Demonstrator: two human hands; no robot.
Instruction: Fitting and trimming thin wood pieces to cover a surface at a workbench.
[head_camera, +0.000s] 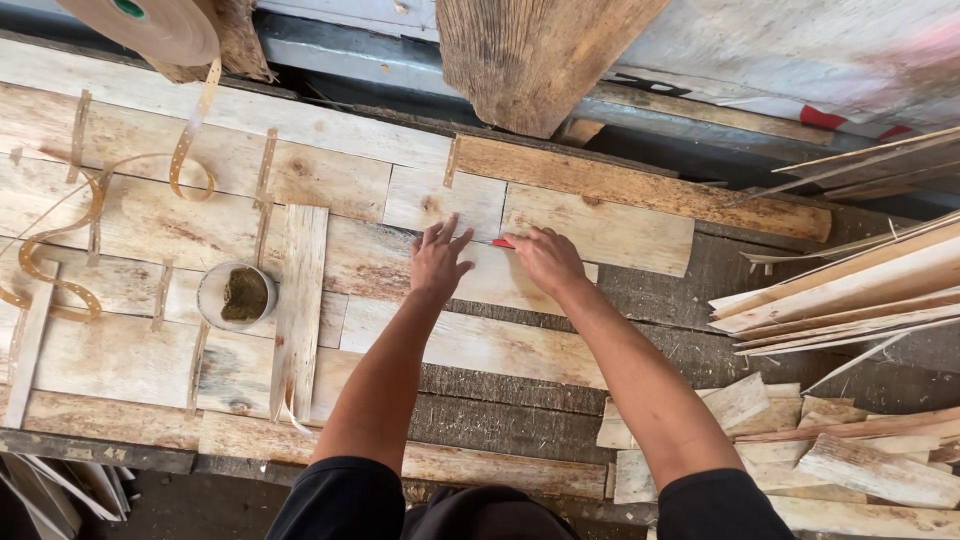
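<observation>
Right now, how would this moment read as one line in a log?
left hand: flat on veneer sheet | right hand: grip on small red tool | nearby: round tin, tape roll

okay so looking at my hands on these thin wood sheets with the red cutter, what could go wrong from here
1. The left hand lies flat on the wood sheet right beside the red cutter in the right hand; a slip could nick the fingers.
2. The sheets look rough and splintery, so bare palms may catch splinters.
3. The small bowl sits close by the left forearm and might get knocked.
</observation>
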